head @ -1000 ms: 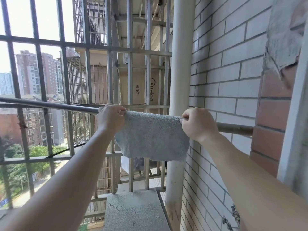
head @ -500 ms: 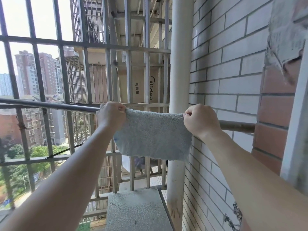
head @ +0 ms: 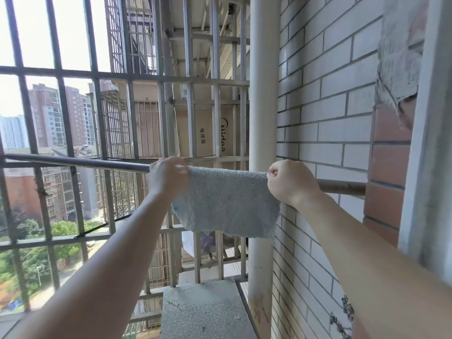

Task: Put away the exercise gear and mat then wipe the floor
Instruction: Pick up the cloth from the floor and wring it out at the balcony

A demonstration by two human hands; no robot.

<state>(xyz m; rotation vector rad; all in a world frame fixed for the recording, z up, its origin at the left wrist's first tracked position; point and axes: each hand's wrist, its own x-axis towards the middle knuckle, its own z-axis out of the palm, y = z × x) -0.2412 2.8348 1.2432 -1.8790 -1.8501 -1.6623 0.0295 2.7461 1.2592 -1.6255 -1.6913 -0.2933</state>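
Cloth (head: 227,204) still taut between fingers (head: 274,171)

One cloth (head: 227,204), one rail (head: 73,161), one left hand (head: 167,178), one right hand (head: 289,183).

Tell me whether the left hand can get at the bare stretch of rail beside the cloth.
Probably yes. The left hand pinches the cloth right at the rail, and nothing hangs on the stretch beside it; it need only let go first.
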